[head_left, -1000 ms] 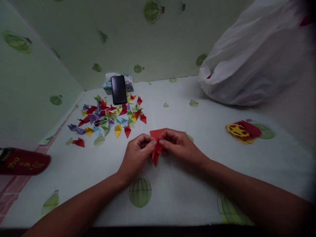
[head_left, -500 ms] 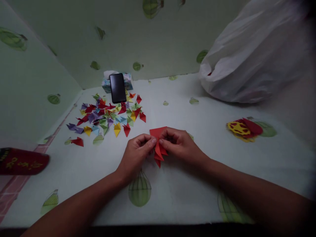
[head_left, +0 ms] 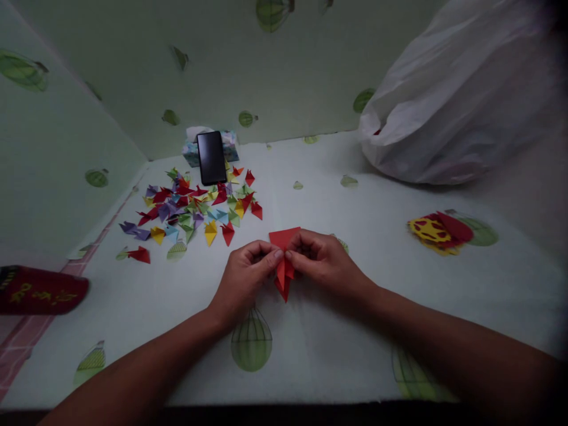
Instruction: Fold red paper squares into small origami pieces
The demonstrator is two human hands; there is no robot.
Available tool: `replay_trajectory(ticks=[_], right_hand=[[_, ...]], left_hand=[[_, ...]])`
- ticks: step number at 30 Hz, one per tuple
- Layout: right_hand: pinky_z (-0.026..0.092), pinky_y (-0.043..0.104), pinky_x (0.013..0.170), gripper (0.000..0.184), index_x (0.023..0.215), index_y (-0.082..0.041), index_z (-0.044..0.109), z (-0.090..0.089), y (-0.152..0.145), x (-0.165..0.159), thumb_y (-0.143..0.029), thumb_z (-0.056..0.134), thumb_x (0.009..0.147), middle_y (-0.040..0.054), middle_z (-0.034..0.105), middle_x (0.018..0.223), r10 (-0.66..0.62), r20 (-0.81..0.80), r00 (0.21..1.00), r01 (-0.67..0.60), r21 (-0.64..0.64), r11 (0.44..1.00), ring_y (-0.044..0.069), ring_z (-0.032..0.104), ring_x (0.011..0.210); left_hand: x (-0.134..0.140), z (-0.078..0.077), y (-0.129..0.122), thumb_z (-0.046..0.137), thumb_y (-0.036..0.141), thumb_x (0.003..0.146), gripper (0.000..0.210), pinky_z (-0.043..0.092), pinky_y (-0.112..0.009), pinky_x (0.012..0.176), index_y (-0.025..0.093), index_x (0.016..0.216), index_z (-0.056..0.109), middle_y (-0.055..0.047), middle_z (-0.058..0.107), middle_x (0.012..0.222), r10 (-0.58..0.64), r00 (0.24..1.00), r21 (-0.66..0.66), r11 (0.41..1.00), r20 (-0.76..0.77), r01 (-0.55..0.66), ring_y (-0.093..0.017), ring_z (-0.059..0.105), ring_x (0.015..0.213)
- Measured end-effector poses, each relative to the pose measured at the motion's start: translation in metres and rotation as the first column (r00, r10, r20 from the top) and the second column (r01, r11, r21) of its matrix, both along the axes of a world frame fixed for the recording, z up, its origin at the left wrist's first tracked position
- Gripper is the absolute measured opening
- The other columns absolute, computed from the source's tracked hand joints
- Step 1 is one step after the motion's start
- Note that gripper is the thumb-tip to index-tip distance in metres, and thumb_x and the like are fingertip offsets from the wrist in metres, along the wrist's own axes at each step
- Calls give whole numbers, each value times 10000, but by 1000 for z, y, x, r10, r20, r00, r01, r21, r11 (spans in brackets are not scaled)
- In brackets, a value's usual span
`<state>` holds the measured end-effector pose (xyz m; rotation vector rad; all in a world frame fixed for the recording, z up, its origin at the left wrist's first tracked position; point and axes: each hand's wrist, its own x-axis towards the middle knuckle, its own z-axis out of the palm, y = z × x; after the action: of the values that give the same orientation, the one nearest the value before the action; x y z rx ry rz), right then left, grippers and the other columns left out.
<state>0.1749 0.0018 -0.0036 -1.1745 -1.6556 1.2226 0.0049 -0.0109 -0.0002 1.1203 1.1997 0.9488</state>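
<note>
A red sheet of origami paper (head_left: 284, 238), partly folded, is held between both hands near the middle of the table. My left hand (head_left: 247, 273) pinches its left side between thumb and fingers. From the right, my right hand (head_left: 326, 260) grips the paper the same way, thumb tip close to the other thumb. A flat red part shows above the fingers, and narrow pointed folds hang below them toward me. The fingertips hide the middle of the paper. Left of my hands lies a pile of small folded paper birds (head_left: 190, 207) in several colours.
A black phone (head_left: 212, 158) leans on a tissue box (head_left: 191, 152) behind the pile. At the back right stands a large white plastic bag (head_left: 435, 118). Red and yellow paper cutouts (head_left: 439, 231) lie on the right, and a dark red object with yellow characters (head_left: 44, 290) is at the left edge.
The lower folds of the red paper have come closer together into a narrower point. Both hands stay almost in place, still pinching the paper.
</note>
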Motion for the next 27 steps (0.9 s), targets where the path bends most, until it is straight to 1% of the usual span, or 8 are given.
replay_trajectory(ticks=[6, 11, 13, 15, 17, 20, 23, 27], right_hand=[[344, 261, 549, 182, 663, -190, 527, -3, 0, -1, -254, 601, 817, -17, 549, 642, -15, 4, 1000, 15, 2, 1000, 111, 454, 601], [354, 265, 564, 182, 673, -189, 539, 0, 0, -1, -260, 612, 824, -15, 558, 646, -8, -3, 1000, 8, -18, 1000, 117, 470, 606], [382, 272, 584, 195, 688, -189, 544, 1, 0, 0, -284, 604, 848, -10, 568, 645, 30, -68, 997, -34, -60, 998, 126, 501, 612], [419, 283, 620, 224, 720, -188, 554, -1, 1, 1, -327, 578, 894, -7, 577, 645, 70, -179, 981, -92, -117, 989, 132, 533, 617], [438, 286, 656, 251, 753, -183, 568, -3, 1, 2, -362, 569, 928, -9, 584, 649, 80, -281, 956, -130, -163, 978, 128, 545, 624], [439, 275, 664, 245, 781, -178, 584, -8, 2, 2, -379, 630, 914, -18, 587, 651, 75, -376, 924, -166, -217, 962, 118, 539, 624], [439, 269, 643, 247, 781, -182, 592, -10, 2, 2, -388, 680, 884, -25, 586, 638, 73, -412, 908, -191, -251, 949, 116, 539, 611], [449, 272, 628, 247, 776, -182, 595, -9, 3, 0, -388, 700, 863, -21, 590, 648, 62, -395, 917, -177, -262, 949, 117, 542, 606]], left_hand=[[1, 0, 0, 743, 348, 796, 198, 390, -214, 542, 161, 756, 691, 14, 627, 662, 7, 1000, -6, 1000, 12, -7, -92, 500, 570], [1, 2, 0, 750, 333, 783, 197, 406, -213, 556, 156, 739, 678, 20, 623, 658, 16, 1000, 11, 1000, 8, -16, -90, 511, 576], [1, 3, 1, 752, 322, 777, 193, 421, -215, 563, 154, 732, 668, 14, 635, 659, 15, 1000, 12, 1000, 19, -15, -96, 538, 586], [1, 4, 1, 742, 321, 785, 191, 444, -224, 573, 155, 736, 662, 6, 651, 655, 16, 999, 10, 1000, 37, -16, -107, 567, 590], [1, 4, 1, 734, 324, 795, 193, 467, -233, 590, 155, 742, 658, -2, 667, 663, 30, 998, 13, 999, 53, -31, -113, 587, 596], [0, 3, 1, 742, 320, 789, 192, 484, -235, 608, 155, 747, 653, -3, 674, 685, 61, 996, 32, 998, 58, -63, -111, 599, 607], [0, 3, 1, 737, 315, 790, 184, 477, -232, 577, 163, 745, 645, 12, 648, 654, 69, 997, 51, 996, 41, -71, -104, 579, 568], [2, 4, -1, 729, 309, 792, 180, 461, -219, 551, 162, 730, 644, 11, 634, 663, 82, 996, 97, 992, -23, -80, -95, 554, 564]])
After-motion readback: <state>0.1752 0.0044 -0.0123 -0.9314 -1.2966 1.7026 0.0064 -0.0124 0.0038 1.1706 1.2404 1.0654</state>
